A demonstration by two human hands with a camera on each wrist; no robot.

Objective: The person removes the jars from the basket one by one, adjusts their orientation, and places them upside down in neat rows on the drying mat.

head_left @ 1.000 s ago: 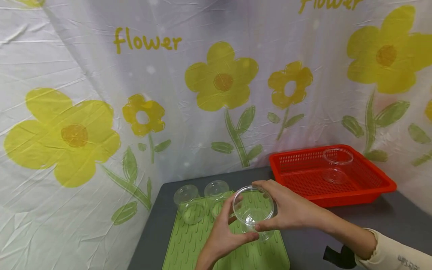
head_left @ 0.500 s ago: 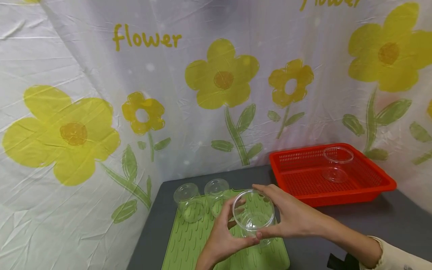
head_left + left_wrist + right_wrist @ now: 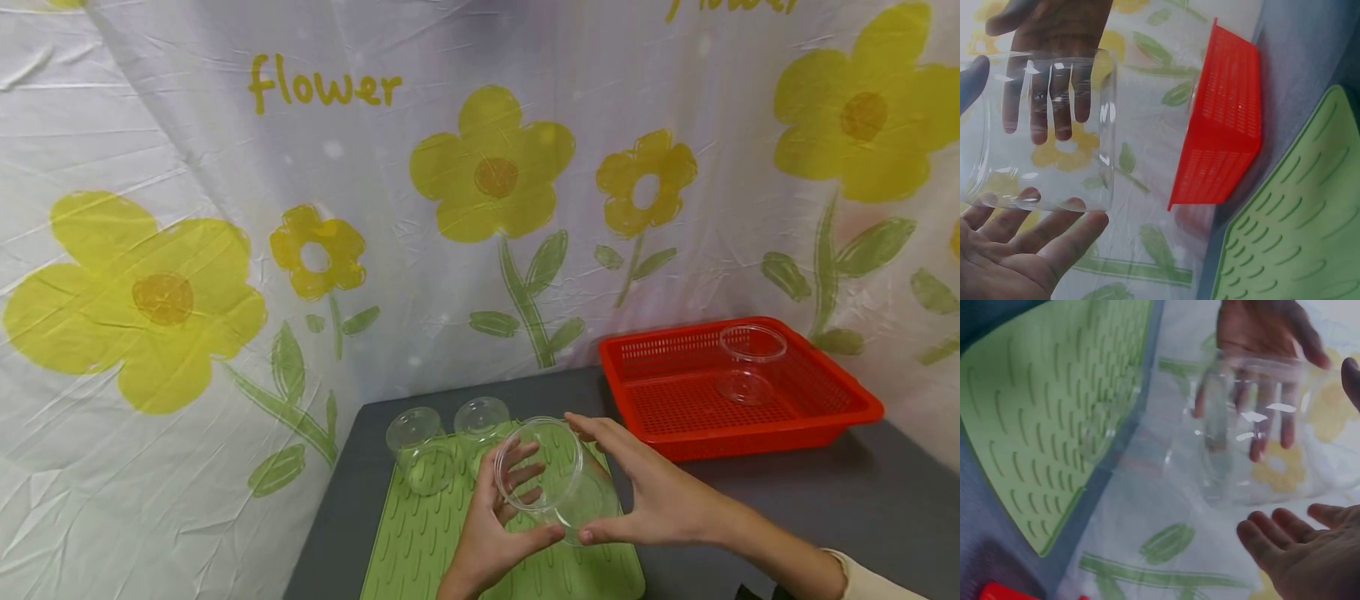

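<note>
A clear plastic jar is held tilted above the green mat, its round rim facing up and left in the head view. My left hand holds it, thumb in front and fingers behind the wall. In the left wrist view, the left fingertips touch the side of the jar. My right hand is spread beside the jar's right end. The right wrist view has the right fingers straight, with a gap between them and the jar. Two more clear jars stand on the mat's far left.
The green textured mat lies on a dark grey table. A red plastic basket stands at the back right with another clear jar inside. A white flower-printed sheet hangs behind and at the left.
The jar has tipped, its rim swinging left and its base to the right. My right hand has come off the jar and drawn slightly down and right. The left hand keeps holding it.
</note>
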